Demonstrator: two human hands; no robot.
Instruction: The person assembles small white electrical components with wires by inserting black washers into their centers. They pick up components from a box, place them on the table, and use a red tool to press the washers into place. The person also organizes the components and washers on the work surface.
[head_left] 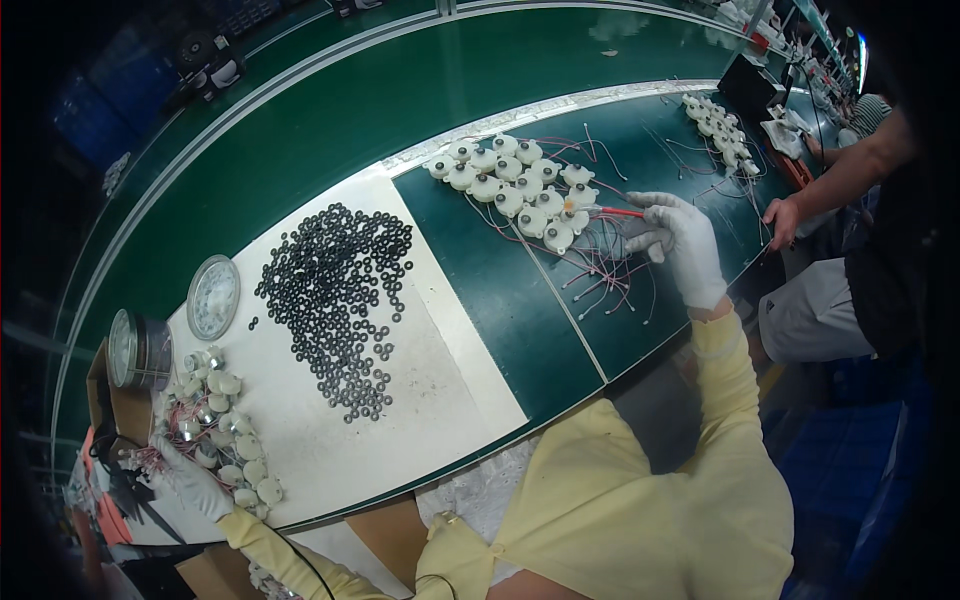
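My right hand (678, 240), in a white glove, is closed around a thin red stick-like tool (622, 212). The tool's far end meets the right edge of a cluster of small cream-coloured motors (507, 186) with dark round centres. Pink and white wires (606, 276) trail from the cluster beneath my right hand. On the far left, my gloved left hand (196, 483) reaches into a heap of similar motors (228, 425) with tangled pink wires. Its fingers look stretched out, their tips partly lost among the wires.
Many small black rings (335, 300) cover part of the white board (450, 380). A round clear dish (213, 298) and a jar (140, 350) stand left. More motors (720, 130) lie far right, near a co-worker's hand (783, 222). A green belt (350, 105) runs behind the table.
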